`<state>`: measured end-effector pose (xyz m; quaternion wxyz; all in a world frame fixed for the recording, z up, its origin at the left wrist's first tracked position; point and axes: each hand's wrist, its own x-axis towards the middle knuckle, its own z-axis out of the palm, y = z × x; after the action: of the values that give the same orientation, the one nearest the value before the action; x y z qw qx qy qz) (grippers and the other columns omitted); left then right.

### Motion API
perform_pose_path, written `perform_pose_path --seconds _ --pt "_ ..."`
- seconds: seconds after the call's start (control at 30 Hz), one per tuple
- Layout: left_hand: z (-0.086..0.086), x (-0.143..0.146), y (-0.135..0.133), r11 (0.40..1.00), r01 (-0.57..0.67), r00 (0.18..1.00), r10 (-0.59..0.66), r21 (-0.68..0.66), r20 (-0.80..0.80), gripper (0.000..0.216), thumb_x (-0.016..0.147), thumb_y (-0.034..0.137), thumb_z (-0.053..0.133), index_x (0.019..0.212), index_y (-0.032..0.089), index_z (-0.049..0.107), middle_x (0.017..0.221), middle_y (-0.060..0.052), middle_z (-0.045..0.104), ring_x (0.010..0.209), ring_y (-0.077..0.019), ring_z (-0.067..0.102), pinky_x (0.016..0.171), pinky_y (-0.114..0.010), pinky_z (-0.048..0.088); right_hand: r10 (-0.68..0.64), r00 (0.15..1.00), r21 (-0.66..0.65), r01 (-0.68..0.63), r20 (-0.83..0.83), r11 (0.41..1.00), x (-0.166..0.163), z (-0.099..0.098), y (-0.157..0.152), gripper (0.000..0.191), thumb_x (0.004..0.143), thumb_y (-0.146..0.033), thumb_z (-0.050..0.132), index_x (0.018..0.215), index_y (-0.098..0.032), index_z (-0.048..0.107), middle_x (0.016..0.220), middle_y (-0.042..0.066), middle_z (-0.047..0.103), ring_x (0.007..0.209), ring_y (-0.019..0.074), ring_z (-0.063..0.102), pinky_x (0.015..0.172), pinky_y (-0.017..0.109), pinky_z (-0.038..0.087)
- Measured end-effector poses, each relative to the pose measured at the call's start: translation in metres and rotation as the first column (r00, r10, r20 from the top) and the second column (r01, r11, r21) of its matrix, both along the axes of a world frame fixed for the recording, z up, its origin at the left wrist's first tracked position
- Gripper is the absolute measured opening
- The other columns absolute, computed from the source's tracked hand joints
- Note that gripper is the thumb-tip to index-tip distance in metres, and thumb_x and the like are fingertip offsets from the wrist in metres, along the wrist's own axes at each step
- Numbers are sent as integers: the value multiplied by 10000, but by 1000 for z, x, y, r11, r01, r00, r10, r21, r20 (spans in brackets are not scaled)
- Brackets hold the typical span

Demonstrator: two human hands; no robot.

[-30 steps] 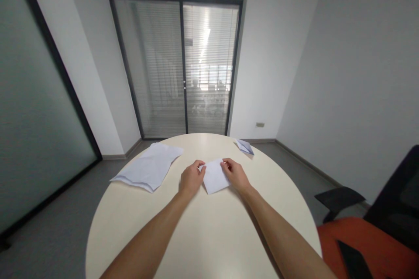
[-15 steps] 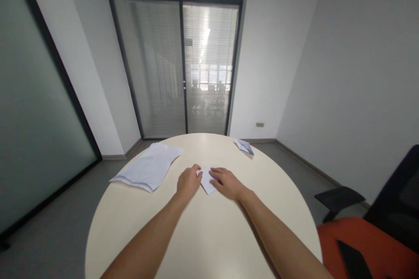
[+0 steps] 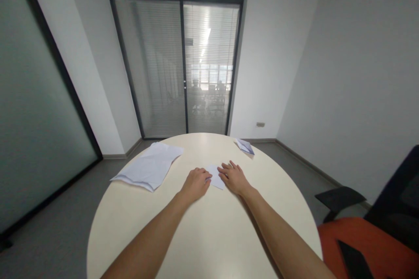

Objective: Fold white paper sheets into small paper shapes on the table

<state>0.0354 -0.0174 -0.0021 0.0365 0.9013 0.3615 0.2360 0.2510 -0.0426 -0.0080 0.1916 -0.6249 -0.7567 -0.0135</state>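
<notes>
A stack of white sheets [image 3: 149, 168] lies far left on the round table [image 3: 209, 235]. At the middle, left hand [image 3: 195, 184] and right hand [image 3: 234, 177] press flat on folded paper [image 3: 216, 176]. A small folded paper [image 3: 245, 145] rests at the far rim; the near tabletop lies bare.

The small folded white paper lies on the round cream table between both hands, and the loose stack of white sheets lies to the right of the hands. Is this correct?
Not quite. The head view shows the loose stack of white sheets to the left of the hands, not the right. The rest holds: the small folded white paper lies on the round cream table between the left hand and right hand.
</notes>
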Motion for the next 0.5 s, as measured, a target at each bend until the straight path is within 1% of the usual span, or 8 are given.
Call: perform_pose_path --seconds 0.1,0.2,0.27,0.37,0.43,0.5 --pt "3 -1 -2 1000 15 1000 -15 12 -14 242 920 247 572 1087 236 747 1027 -88 704 968 -240 628 912 -386 479 -36 999 78 35 8 996 0 4 1 300 955 -308 527 1158 -263 743 1303 102 653 1248 297 543 1038 456 422" --pt "5 -2 -3 1000 27 1000 -27 7 -11 201 898 247 599 1021 235 757 964 -85 692 962 -245 618 906 -382 476 -17 999 76 20 -37 997 -4 8 1 280 942 -274 530 1078 -227 771 1110 109 713 1032 243 639 919 349 481" --pt "6 -3 -2 999 47 999 -47 1 0 171 880 246 618 979 229 756 939 -82 691 969 -249 616 917 -387 473 13 998 64 -9 -61 998 -6 8 0 289 944 -280 525 1084 -215 770 1063 105 720 985 231 647 900 326 482" --pt "5 -6 1 994 113 993 -112 -6 28 143 863 219 626 947 217 743 960 -73 701 992 -240 622 950 -381 471 64 997 57 -61 -51 996 -5 7 0 307 951 -310 526 1129 -223 760 1087 98 716 1003 236 633 917 333 469" --pt "2 -7 3 987 159 986 -157 -21 54 152 865 188 611 957 212 730 1042 -70 710 1032 -223 629 983 -361 468 98 994 56 -95 -48 994 -3 6 -1 320 961 -325 518 1154 -225 752 1108 96 711 1009 236 627 928 339 465" --pt "-1 -8 5 983 181 982 -178 -38 69 193 880 180 590 1016 215 722 1172 -73 700 1108 -214 623 1028 -353 456 129 990 59 -126 -54 990 -1 5 -1 337 972 -344 508 1178 -217 742 1126 102 708 1026 237 625 942 346 463"
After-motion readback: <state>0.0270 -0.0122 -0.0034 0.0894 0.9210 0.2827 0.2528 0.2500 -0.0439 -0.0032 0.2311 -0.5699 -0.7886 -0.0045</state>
